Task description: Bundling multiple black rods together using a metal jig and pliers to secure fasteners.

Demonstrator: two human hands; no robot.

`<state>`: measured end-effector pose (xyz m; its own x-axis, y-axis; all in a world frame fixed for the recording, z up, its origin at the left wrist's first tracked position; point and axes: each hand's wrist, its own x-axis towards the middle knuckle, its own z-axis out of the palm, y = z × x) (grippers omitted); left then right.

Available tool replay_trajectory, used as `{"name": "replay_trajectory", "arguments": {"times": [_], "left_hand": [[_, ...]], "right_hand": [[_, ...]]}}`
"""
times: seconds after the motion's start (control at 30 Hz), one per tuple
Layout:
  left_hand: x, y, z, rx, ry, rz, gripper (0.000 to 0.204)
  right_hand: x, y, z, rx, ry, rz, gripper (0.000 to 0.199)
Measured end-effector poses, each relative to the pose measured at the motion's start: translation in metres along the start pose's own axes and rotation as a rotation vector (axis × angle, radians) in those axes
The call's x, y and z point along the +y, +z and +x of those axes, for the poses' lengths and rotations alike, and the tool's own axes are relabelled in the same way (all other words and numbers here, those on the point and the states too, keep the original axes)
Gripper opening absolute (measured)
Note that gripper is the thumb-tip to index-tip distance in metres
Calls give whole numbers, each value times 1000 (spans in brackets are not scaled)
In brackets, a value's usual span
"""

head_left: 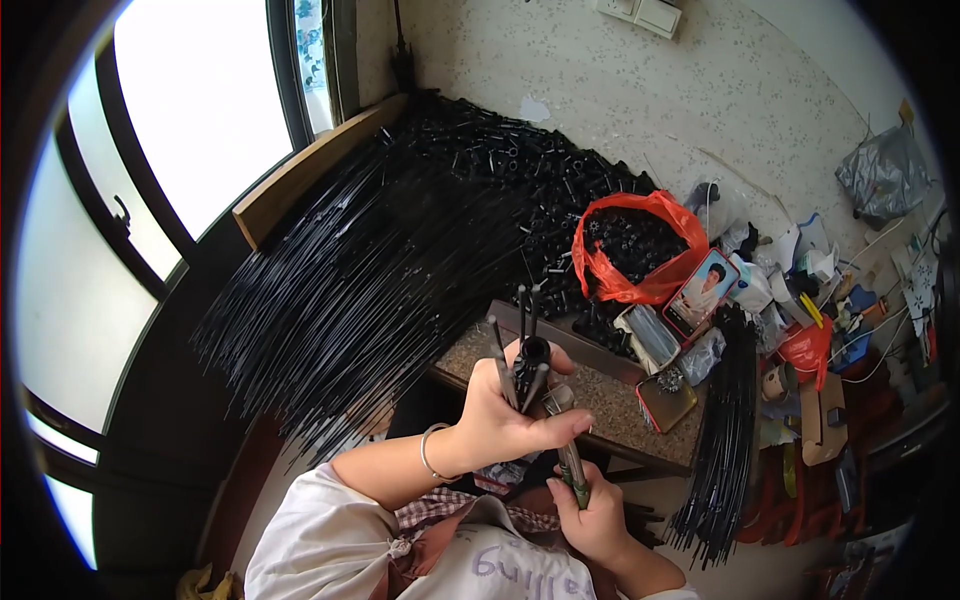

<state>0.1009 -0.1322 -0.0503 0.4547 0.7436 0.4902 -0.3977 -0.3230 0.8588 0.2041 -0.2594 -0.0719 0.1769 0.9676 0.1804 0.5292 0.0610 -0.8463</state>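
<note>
My left hand, with a bracelet at its wrist, is closed around a black tubular part with an open round end. Several thin dark rods stick up beside it from the same grip. My right hand is lower and to the right, its fingers wrapped round a slim hand tool with a greenish handle. The tool's metal head meets the held part by my left thumb; its exact kind is unclear. Both hands are above the near edge of a speckled tabletop.
Long thin black rods fan out at left, against a wooden board. Small black tubular parts are heaped behind. A red bag holds black pieces. A phone leans beside it. More rods hang over the right edge.
</note>
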Motion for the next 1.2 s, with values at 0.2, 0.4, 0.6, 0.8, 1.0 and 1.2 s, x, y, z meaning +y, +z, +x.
{"name": "replay_trajectory", "arguments": {"times": [0.2, 0.4, 0.6, 0.8, 1.0, 1.2], "left_hand": [[1, -12, 13, -125, -25, -317, 35], [0, -9, 9, -346, -118, -618, 37], [-1, -1, 4, -254, -107, -322, 42], [-2, -9, 2, -239, -114, -298, 43], [1, 11, -3, -207, -183, -507, 51], [9, 18, 0, -78, -92, -322, 36]], "right_hand": [[-5, -55, -5, -139, 230, 794, 37], [-11, -89, 7, -139, -85, 387, 25], [-31, -101, 13, -29, -617, -678, 17], [-27, -103, 18, -100, -543, -515, 20], [-19, -93, 4, -152, -580, -231, 19], [-31, -99, 10, 216, -694, -929, 16]]}}
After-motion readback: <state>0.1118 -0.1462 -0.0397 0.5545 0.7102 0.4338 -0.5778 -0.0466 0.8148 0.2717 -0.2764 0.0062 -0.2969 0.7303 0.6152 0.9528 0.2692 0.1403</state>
